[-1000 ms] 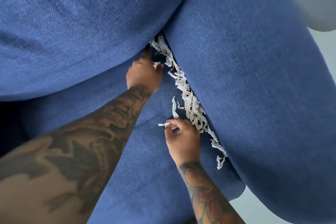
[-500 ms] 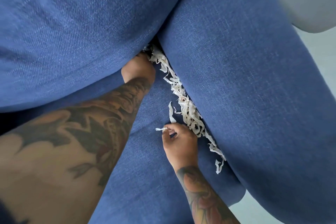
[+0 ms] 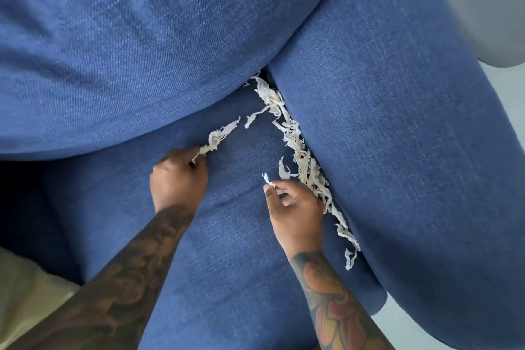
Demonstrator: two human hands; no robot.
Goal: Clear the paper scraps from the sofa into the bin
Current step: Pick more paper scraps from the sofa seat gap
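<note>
White shredded paper scraps (image 3: 298, 145) lie in a long line along the crease between the blue sofa seat (image 3: 233, 236) and the armrest (image 3: 397, 150). My left hand (image 3: 179, 179) rests on the seat, pinching a bunch of scraps (image 3: 218, 136) that trails up from its fingers. A loose strip (image 3: 255, 116) lies just beyond that bunch. My right hand (image 3: 295, 204) sits beside the line of scraps, with a small scrap (image 3: 267, 178) pinched between thumb and fingertips. No bin is in view.
The blue back cushion (image 3: 142, 51) bulges over the seat at the top left. Pale floor (image 3: 508, 99) shows past the armrest on the right. A light cloth (image 3: 25, 293) shows at the lower left.
My left hand has pulled back out of the corner under the back cushion, down and left, dragging a bunch of scraps onto the open seat. The right hand has hardly moved.
</note>
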